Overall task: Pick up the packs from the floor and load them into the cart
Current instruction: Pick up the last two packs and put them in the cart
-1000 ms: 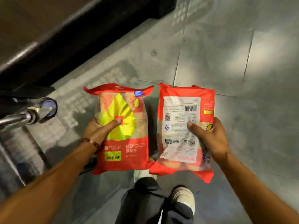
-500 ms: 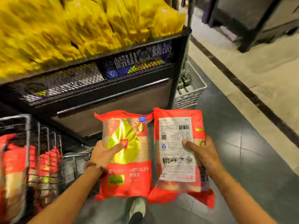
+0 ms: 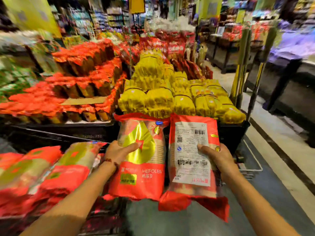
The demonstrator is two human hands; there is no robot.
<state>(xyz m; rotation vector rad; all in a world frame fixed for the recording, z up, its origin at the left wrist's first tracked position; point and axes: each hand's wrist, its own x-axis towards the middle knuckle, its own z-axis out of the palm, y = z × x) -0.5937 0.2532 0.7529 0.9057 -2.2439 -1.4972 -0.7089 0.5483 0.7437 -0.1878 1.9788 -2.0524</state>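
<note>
Now the view has swung up from the grey floor to the store shelves, so both packs are lifted and ready for loading. The left hand (image 3: 119, 152) grips the front-facing red pack (image 3: 141, 167), thumb across its gold panel; the right hand (image 3: 219, 159) grips the label-side pack (image 3: 190, 160) likewise. Red packs in the cart (image 3: 42, 169) lie just left, so I judge a leftward swing comes next

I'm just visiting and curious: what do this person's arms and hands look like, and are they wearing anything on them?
Both forearms are bare, with no sleeves or gloves in view. The left hand has a bracelet of dark red beads at the wrist; the right hand wears nothing visible.
</note>
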